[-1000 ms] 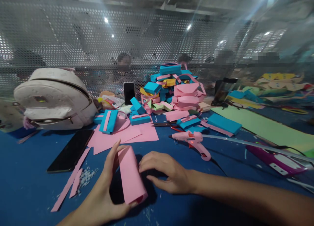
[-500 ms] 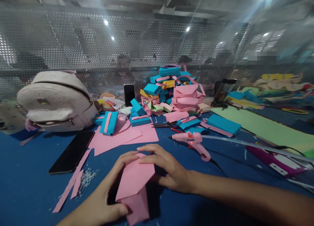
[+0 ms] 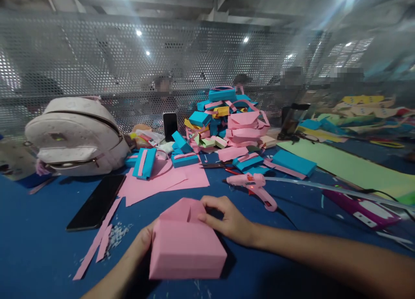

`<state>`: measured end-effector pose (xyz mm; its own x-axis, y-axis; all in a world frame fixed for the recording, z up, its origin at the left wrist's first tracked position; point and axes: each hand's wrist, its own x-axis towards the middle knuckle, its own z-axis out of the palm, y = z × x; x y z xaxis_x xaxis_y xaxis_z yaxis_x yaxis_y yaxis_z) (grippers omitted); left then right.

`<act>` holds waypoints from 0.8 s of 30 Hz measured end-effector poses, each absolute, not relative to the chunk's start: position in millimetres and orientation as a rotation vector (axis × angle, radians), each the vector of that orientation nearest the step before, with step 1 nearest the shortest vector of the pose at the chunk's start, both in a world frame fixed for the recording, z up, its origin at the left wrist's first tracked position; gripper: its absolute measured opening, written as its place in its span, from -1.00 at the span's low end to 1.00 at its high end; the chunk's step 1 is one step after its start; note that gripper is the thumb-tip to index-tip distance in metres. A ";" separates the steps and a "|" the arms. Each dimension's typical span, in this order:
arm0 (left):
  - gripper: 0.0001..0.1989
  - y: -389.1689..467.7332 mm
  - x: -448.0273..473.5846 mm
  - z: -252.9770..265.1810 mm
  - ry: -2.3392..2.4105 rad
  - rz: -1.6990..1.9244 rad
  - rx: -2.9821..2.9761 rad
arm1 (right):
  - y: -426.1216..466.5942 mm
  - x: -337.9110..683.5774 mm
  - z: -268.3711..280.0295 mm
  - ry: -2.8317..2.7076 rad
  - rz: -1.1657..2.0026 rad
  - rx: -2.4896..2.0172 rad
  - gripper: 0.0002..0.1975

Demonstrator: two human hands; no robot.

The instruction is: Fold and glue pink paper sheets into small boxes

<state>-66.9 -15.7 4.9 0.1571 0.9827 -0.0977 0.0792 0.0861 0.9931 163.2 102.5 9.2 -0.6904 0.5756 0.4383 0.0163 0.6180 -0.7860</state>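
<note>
A folded pink paper box (image 3: 188, 247), shaped like a small bag with a flap, is held low over the blue table at the front. My left hand (image 3: 147, 238) grips its left side, thumb on the outer edge and the other fingers hidden behind the paper. At the upper right corner my right hand (image 3: 223, 219) pinches the paper between thumb and bent fingers. Beyond the right hand lies a pink hot glue gun (image 3: 251, 186), its nozzle pointing left.
Pink paper sheets (image 3: 165, 184), a black phone (image 3: 97, 201) and paper strips (image 3: 97, 238) lie to the left. Behind are a white backpack (image 3: 78, 136), scissors (image 3: 215, 165) and a pile of blue and pink paper bags (image 3: 223, 117). A purple power strip (image 3: 359, 208) sits right.
The pink box has been turned, so its broad side now faces me instead of its narrow end. My right hand has shifted from its top to its right corner.
</note>
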 end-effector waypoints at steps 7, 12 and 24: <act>-0.71 7.0 -58.2 28.1 1.454 0.878 1.531 | 105.8 164.6 5.7 -2.340 1.017 -0.453 -0.83; -0.81 8.2 -58.0 26.3 1.553 0.765 1.653 | 110.6 164.0 1.7 -2.465 0.866 -0.490 -0.76; -0.82 24.5 -75.7 25.5 1.605 0.582 1.972 | 114.5 155.4 -2.4 -2.539 0.740 -0.461 -0.75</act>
